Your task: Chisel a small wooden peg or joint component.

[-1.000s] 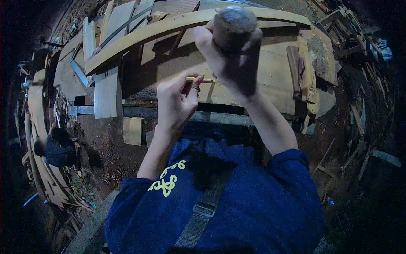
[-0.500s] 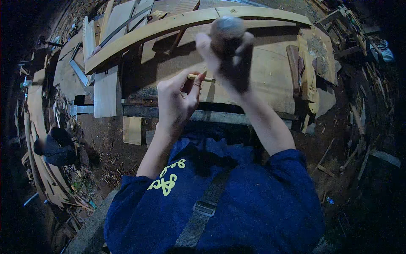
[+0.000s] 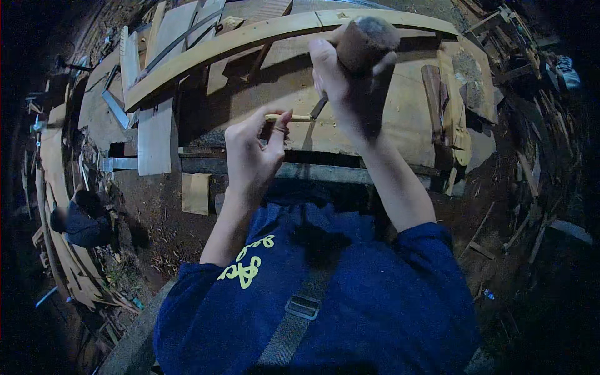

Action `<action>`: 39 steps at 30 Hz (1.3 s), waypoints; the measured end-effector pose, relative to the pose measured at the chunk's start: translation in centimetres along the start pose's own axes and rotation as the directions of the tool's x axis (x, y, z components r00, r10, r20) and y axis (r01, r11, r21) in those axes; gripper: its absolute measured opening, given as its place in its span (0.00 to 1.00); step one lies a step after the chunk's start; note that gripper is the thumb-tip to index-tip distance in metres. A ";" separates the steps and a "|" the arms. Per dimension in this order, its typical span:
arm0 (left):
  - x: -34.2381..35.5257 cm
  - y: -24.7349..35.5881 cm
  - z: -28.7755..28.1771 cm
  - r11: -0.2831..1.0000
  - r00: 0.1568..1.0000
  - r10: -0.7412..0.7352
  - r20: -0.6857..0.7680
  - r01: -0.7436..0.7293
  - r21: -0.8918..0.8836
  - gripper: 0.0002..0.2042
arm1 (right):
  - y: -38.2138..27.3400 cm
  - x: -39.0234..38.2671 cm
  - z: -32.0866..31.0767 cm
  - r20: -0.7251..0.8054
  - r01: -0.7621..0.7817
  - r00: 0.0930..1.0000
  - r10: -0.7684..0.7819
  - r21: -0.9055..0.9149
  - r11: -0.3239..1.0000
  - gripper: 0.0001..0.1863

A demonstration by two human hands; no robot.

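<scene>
Your worktop [image 3: 400, 134] is wood, scuffed and littered with chips; outer edges fade into dark. A long pale beam [image 3: 281, 30] spans the back of it, bowed by the lens, partly hidden behind your right hand [image 3: 353, 94]. A flat pale board [image 3: 156, 140] sits left, running under the beam; narrow strips [image 3: 459, 125] and a dark wood block [image 3: 431, 94] lie right.

Right hand's up over the middle, fingers wrapped round a thick, dark cylinder [image 3: 369, 47] with a greyish rounded end toward you. The hand covers its lower part. Left hand [image 3: 253, 150] is lower, just beside it: thumb and index pinching, other fingers curled in, mostly hidden.

A dark flat strip [image 3: 319, 108] pokes out under your right hand; can't tell if it joins the cylinder. Smallest: thin, smooth yellowish stick [image 3: 301, 118], in your left pinch, lying crosswise over the worktop, its free end near the strip.
</scene>
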State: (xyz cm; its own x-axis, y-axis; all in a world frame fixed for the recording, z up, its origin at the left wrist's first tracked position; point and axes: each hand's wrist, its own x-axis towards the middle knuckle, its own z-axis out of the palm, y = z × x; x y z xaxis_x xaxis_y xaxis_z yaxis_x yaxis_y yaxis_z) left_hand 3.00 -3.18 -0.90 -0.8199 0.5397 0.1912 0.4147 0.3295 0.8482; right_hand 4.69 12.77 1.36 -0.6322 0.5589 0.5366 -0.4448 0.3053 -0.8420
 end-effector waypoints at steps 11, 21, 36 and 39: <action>-0.7 0.3 -0.1 0.999 0.999 0.030 0.018 -0.030 0.018 0.03 | -2.3 0.4 -0.2 0.040 0.033 0.999 -0.035 0.049 0.998 0.08; -0.4 0.6 0.1 0.999 0.998 0.030 0.055 -0.032 0.038 0.03 | -0.8 0.2 0.3 0.111 0.305 0.950 -0.293 -0.115 0.945 0.05; -0.4 0.4 0.1 0.993 0.993 0.105 0.051 -0.108 0.056 0.03 | -0.9 0.4 0.9 0.167 0.228 0.963 -0.212 -0.084 0.970 0.04; -0.3 0.4 0.2 0.995 0.994 0.090 0.056 -0.092 0.036 0.03 | -0.6 0.5 0.9 0.162 0.309 0.945 -0.284 -0.165 0.937 0.06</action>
State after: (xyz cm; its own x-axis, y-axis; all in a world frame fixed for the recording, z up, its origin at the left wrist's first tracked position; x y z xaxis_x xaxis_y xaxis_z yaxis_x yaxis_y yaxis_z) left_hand 3.46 -3.09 -0.71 -0.7557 0.6100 0.2385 0.5023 0.3060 0.8088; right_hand 4.05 12.17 2.22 -0.5740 0.3168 0.7551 -0.5075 0.5860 -0.6317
